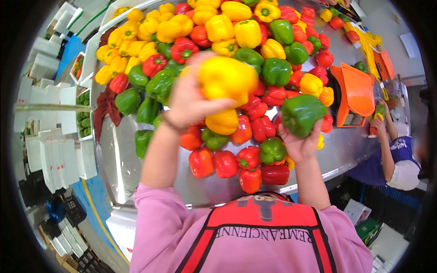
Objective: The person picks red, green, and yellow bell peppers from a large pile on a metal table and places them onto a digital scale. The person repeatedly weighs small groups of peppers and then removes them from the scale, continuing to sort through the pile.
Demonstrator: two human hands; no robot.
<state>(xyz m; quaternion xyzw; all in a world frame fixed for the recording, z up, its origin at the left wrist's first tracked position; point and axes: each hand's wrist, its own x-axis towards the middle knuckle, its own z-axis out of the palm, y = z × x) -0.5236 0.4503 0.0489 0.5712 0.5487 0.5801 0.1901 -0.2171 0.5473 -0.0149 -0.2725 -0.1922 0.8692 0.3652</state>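
My left hand point(189, 98) is closed round a large yellow bell pepper point(227, 81), raised above the pile and slightly blurred. In my right hand point(300, 143) rests a green bell pepper point(302, 114), held from below with the fingers round it. Beneath my left hand another yellow pepper point(222, 122) lies among the others. Nearest to me on the metal table point(150, 182) sit red peppers point(226, 164) and a green pepper point(272, 150). A green pepper point(144, 142) lies left of my left forearm.
Yellow peppers point(175, 28) are heaped at the far left, with green and red ones mixed further right. An orange plastic scoop-like container point(355, 91) stands on the right. A dark red cloth point(107, 109) hangs at the left edge. At far right a co-worker point(400, 154) handles peppers.
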